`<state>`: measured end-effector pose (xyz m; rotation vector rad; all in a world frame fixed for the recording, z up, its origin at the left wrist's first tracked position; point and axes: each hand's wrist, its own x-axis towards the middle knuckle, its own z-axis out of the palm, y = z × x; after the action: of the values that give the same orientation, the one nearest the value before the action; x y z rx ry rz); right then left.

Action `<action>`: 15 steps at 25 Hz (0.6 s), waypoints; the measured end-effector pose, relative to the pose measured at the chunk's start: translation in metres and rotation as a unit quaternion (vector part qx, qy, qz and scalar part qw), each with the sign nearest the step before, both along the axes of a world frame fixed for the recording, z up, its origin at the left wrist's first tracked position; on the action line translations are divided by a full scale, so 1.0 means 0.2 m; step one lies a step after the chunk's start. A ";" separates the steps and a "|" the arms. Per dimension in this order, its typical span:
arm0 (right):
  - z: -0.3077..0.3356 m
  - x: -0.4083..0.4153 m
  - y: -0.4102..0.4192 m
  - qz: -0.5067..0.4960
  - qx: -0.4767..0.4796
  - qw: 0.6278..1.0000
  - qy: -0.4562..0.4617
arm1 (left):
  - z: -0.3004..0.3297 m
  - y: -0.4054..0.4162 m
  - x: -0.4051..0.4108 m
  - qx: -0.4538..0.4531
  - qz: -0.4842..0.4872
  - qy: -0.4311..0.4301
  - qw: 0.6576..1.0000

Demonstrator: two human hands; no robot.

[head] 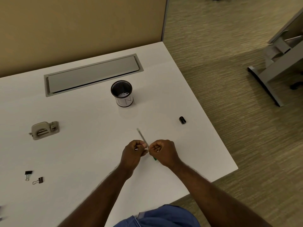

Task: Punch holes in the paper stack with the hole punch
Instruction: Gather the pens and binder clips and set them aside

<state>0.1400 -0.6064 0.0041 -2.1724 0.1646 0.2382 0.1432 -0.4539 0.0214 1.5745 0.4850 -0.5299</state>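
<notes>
Grey-beige metal hole punch (pixel 44 130) lying flat on white desk (pixel 82 153), far left, well apart from both hands; untouched. Judged rigid and fairly heavy for its size, smooth casing, unlikely to slip on the laminate; best taken across the body from above, thumb and fingers on opposite sides, lever left free. No paper stack in view; pale blur at lower-left frame edge too indistinct to call.

Left hand (pixel 133 154) and right hand (pixel 163 152) near desk centre, knuckles almost touching; fingers of both curled closed, pinching a thin grey pen-like stick (pixel 142 137) with a green end (pixel 155 158); stick tilted, upper tip pointing away toward the cup. Punch to the left of the left hand, out of finger reach without moving the arm.

Black mesh cup with white paper label (pixel 122 94) beyond the hands; small black cap (pixel 182 120) to the right; two black binder clips (pixel 34 176) lower left; grey cable hatch (pixel 93 74) at the rear.

Judgement: punching not yet begun; hands occupied with another item.
</notes>
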 end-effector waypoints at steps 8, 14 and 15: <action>-0.01 0.23 -0.41 -0.131 -0.248 0.959 -0.027 | 0.02 0.22 -0.10 0.074 -0.034 0.002 0.997; -0.05 0.26 -0.48 -0.150 -0.238 0.959 -0.046 | -0.06 0.38 -0.23 0.079 -0.010 0.015 0.997; -0.06 0.26 -0.48 -0.155 -0.238 0.958 -0.047 | -0.06 0.40 -0.24 0.079 -0.008 0.014 0.997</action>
<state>0.1925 -0.7027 -0.0071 -2.5839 0.5527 -0.0974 0.0951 -0.3734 0.0089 1.7252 0.5463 -0.5373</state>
